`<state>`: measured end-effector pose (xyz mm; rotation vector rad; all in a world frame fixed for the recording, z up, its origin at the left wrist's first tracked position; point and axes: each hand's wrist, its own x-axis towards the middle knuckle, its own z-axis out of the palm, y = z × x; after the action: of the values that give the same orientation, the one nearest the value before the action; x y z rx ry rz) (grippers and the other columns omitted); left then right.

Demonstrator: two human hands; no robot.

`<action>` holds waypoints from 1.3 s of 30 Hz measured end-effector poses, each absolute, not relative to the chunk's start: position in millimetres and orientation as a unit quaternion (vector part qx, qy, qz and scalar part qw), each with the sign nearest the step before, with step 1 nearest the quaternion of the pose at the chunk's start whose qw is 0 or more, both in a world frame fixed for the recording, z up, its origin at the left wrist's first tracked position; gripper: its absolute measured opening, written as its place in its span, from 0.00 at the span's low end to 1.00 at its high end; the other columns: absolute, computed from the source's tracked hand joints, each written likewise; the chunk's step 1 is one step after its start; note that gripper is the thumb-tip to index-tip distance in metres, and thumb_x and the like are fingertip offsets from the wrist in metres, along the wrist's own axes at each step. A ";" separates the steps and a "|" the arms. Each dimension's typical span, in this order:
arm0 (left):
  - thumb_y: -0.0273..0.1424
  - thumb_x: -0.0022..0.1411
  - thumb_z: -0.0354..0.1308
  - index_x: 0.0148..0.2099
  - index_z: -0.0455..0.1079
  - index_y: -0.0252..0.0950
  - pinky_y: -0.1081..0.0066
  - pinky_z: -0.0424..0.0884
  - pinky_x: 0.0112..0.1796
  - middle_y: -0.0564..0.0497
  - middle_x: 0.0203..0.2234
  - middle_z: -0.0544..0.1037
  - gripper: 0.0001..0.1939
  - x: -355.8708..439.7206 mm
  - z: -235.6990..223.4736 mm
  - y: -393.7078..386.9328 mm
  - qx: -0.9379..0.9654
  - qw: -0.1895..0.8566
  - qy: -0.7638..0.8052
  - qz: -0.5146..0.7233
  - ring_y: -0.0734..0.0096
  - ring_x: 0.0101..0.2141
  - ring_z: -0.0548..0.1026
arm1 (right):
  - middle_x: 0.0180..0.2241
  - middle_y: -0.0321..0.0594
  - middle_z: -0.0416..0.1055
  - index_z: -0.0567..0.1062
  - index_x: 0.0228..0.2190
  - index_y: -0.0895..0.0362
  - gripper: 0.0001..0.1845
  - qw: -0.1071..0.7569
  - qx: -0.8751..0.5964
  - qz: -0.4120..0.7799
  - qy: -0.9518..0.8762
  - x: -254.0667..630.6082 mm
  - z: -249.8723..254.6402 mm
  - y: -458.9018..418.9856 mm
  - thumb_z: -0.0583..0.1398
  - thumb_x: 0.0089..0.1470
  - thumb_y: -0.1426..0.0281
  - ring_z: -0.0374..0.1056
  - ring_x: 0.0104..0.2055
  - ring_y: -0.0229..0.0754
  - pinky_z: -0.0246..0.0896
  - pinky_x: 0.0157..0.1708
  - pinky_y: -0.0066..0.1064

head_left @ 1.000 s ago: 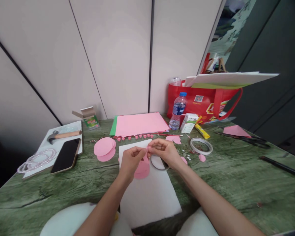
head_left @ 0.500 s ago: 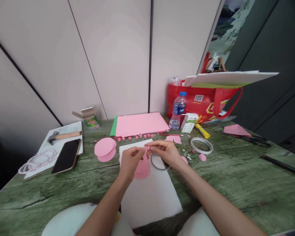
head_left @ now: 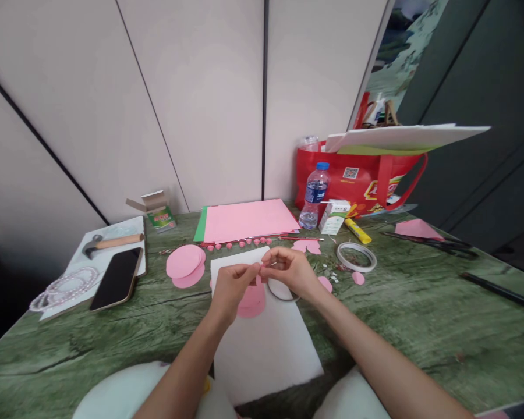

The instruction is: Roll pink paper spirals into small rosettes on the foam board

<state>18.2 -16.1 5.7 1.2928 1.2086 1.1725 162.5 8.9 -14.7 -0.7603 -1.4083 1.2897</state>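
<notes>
A pale panelled wall (head_left: 209, 105) fills the top of the frame, and below it runs a green, wood-patterned counter (head_left: 419, 331). At the centre, the left hand (head_left: 229, 286) and right hand (head_left: 294, 272) meet over a white board (head_left: 273, 349), fingertips pinching a small pink strip (head_left: 258, 280) between them. Holding it from both sides probably keeps so light a piece steady, and the board likely gives a flat, pale ground to work on. Pink discs (head_left: 251, 305) lie on it just below the fingers, with a dark ring (head_left: 283, 297) beside them.

More discs are stacked left of centre, seemingly for easy reach. Small pink rolls (head_left: 229, 245) sit in a row by the pink sheets (head_left: 248, 220) at mid-frame, perhaps to keep them apart. The tape (head_left: 357, 267) lies flat at centre right, which stops it rolling.

At upper right, the red bag (head_left: 362, 180) bears a QR code and a yellow-edged logo, partly covered by its handle. The bottle (head_left: 314, 195) has a blue label with white characters; the green box (head_left: 161, 217) at left shows red lettering. None is sharp enough to read.
</notes>
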 end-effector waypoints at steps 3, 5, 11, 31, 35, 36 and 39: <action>0.38 0.49 0.59 0.21 0.73 0.32 0.74 0.62 0.26 0.50 0.18 0.74 0.14 17.0 5.2 -15.4 0.545 0.510 0.488 0.453 0.74 0.22 0.67 | 0.21 0.31 0.67 0.68 0.24 0.57 0.15 0.506 -0.331 0.520 -0.603 160.8 -13.7 7.2 0.67 0.35 0.64 0.67 0.22 0.35 0.63 0.21 0.27; 0.37 0.47 0.60 0.21 0.73 0.32 0.75 0.60 0.24 0.50 0.17 0.73 0.13 16.6 5.1 -15.2 0.532 0.521 0.485 0.459 0.76 0.21 0.65 | 0.21 0.31 0.66 0.66 0.22 0.57 0.16 0.501 -0.347 0.493 -0.621 160.1 -14.2 6.4 0.67 0.35 0.64 0.66 0.22 0.34 0.61 0.20 0.25; 0.35 0.44 0.63 0.20 0.71 0.31 0.71 0.66 0.31 0.48 0.21 0.75 0.11 16.2 10.4 -15.7 0.390 0.649 0.413 0.506 0.71 0.26 0.71 | 0.27 0.34 0.65 0.66 0.24 0.56 0.16 0.494 -0.348 0.389 -0.695 159.5 -15.5 3.2 0.67 0.35 0.64 0.64 0.30 0.36 0.66 0.28 0.29; 0.34 0.47 0.63 0.32 0.75 0.29 0.65 0.69 0.40 0.43 0.27 0.79 0.12 15.8 3.2 -13.4 0.416 0.611 0.422 0.526 0.65 0.31 0.76 | 0.28 0.39 0.68 0.72 0.27 0.54 0.05 0.538 -0.360 0.247 -0.721 161.3 -10.9 2.4 0.56 0.51 0.69 0.64 0.30 0.39 0.60 0.26 0.29; 0.34 0.47 0.62 0.33 0.75 0.29 0.66 0.71 0.35 0.45 0.27 0.79 0.12 16.8 2.0 -14.7 0.463 0.567 0.433 0.526 0.67 0.28 0.76 | 0.29 0.39 0.71 0.73 0.27 0.54 0.05 0.538 -0.376 0.271 -0.704 159.9 -11.1 3.1 0.57 0.50 0.69 0.66 0.31 0.39 0.60 0.25 0.27; 0.33 0.47 0.63 0.33 0.75 0.29 0.66 0.72 0.35 0.45 0.26 0.79 0.13 17.3 2.8 -15.3 0.464 0.563 0.438 0.526 0.66 0.28 0.76 | 0.30 0.39 0.71 0.74 0.27 0.54 0.05 0.535 -0.377 0.278 -0.703 159.6 -11.2 3.1 0.57 0.50 0.69 0.66 0.32 0.39 0.60 0.25 0.27; 0.33 0.44 0.64 0.35 0.73 0.29 0.64 0.72 0.34 0.45 0.25 0.79 0.15 18.7 6.3 -16.5 0.446 0.561 0.456 0.527 0.65 0.27 0.76 | 0.30 0.39 0.72 0.74 0.29 0.54 0.05 0.539 -0.377 0.313 -0.686 158.8 -11.5 3.0 0.58 0.49 0.69 0.67 0.33 0.40 0.61 0.26 0.27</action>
<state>18.7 -16.5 6.3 1.0517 1.0740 1.2412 158.8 3.0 -11.5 -0.8962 -1.6309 0.7440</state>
